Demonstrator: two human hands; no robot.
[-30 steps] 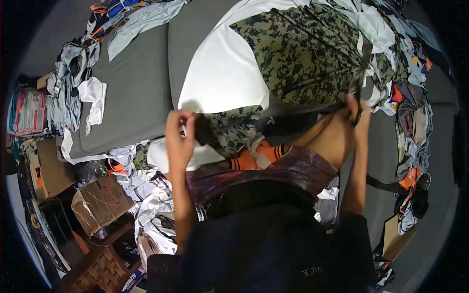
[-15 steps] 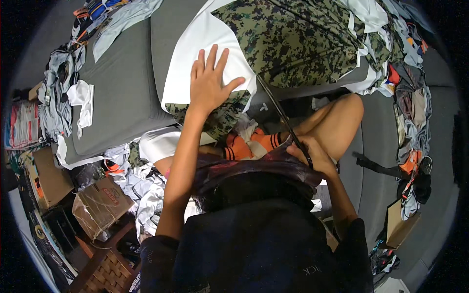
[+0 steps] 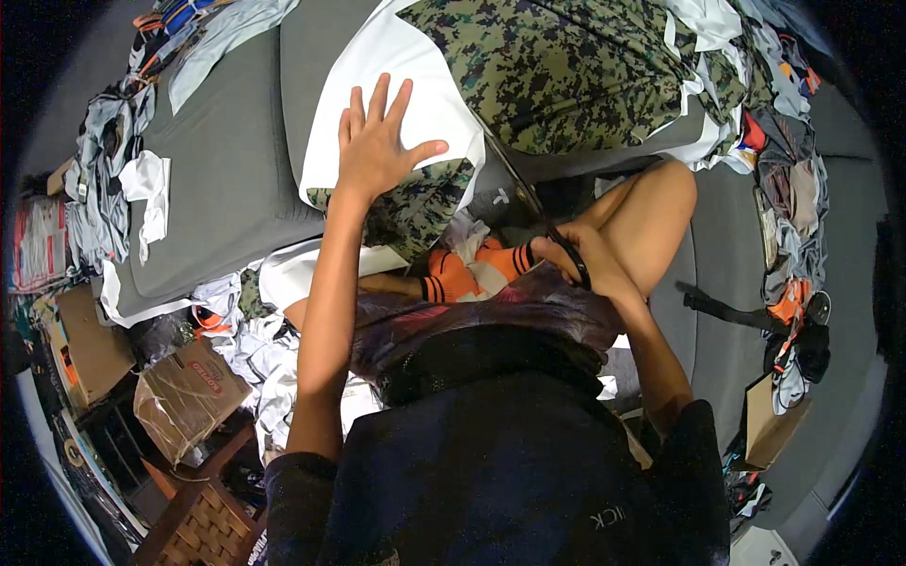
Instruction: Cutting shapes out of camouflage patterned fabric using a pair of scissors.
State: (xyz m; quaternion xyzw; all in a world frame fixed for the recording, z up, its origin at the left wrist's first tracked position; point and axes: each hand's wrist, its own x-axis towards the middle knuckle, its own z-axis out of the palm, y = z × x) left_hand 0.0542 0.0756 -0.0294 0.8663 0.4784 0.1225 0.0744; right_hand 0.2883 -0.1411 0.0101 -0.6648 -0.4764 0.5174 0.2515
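Left grip [image 3: 376, 151], curled a second ago, has moved to lie open and spread on the white cloth [image 3: 439, 94]; the right grip [image 3: 587, 259], drawn in from the knee, closes around a dark tool [image 3: 515, 179]. Tool tip: beside the camouflage cloth [image 3: 557, 75]. Beneath both cloths: grey cushions [image 3: 217, 156].

The left grip [image 3: 375, 156] lies spread over white fabric [image 3: 425, 108] — the right grip [image 3: 596, 259] holds a dark scissor-like tool [image 3: 514, 177].
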